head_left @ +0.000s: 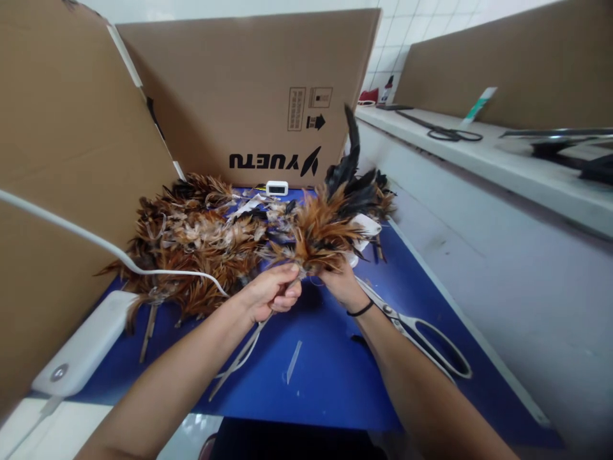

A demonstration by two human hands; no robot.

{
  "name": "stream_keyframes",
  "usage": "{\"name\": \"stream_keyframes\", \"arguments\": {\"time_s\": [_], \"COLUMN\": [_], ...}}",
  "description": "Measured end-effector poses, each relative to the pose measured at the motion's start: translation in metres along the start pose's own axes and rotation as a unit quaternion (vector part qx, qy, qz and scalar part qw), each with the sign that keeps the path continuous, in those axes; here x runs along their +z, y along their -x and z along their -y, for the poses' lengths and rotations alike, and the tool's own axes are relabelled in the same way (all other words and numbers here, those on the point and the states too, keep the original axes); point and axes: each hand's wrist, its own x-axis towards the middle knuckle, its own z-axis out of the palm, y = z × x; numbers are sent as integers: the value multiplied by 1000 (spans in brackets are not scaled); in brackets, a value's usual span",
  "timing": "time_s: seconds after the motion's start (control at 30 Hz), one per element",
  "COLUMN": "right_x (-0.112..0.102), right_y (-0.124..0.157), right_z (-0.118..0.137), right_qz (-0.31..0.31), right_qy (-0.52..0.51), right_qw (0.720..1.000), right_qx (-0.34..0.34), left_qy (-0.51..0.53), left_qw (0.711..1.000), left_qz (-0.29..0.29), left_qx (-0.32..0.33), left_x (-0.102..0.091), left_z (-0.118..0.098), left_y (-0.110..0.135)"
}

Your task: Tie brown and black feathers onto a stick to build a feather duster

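A feather duster with brown-orange feathers and long black ones at its tip is in front of me. My left hand is closed around its thin stick, just below the feathers. The stick's lower end slants down toward me, with a thin pale strip beside it. At the right, my right hand touches the base of the plumage. Its fingers are mostly hidden by the feathers. A dark band circles that wrist. Large scissors lie on the blue table, partly behind my right forearm.
Feather bundles crowd the blue table at left. A white device and a white cable are beside them. Cardboard panels stand behind and left. A small display sits at the back. Black scissors rest on the right ledge.
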Motion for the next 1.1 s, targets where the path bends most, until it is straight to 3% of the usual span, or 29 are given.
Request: {"name": "stream_keyframes", "arguments": {"time_s": [0.2,0.33,0.43,0.5,0.6,0.7,0.83,0.97,1.1], "right_x": [5,-1,-13,-18,-9,15,43,51,48], "right_y": [-1,0,9,18,27,22,-1,-15,-18], "right_z": [-4,-5,15,41,85,110,104,89,83], "right_qz": [-22,51,89,9,-120,-19,99,152,133], "right_qy": [59,183,358,483,545,591,672,678,648], "right_qw": [998,981,926,870,808,763,694,685,721], "right_qx": [-5,-45,-80,-93,-188,-260,-239,-220,-207], "left_qy": [-34,-93,-141,-166,-203,-255,-306,-329,-340], "left_qw": [998,989,975,964,947,929,901,887,880], "left_qz": [-45,-106,-159,-192,-221,-230,-263,-276,-268], "left_qx": [24,48,68,83,116,141,162,171,198], "left_x": [0,2,2,0,-4,-6,-4,-3,-5], "left_z": [6,7,10,14,19,23,25,23,20], "left_y": [-5,-3,-3,-4,-7,-8,-5,-2,-1]}}
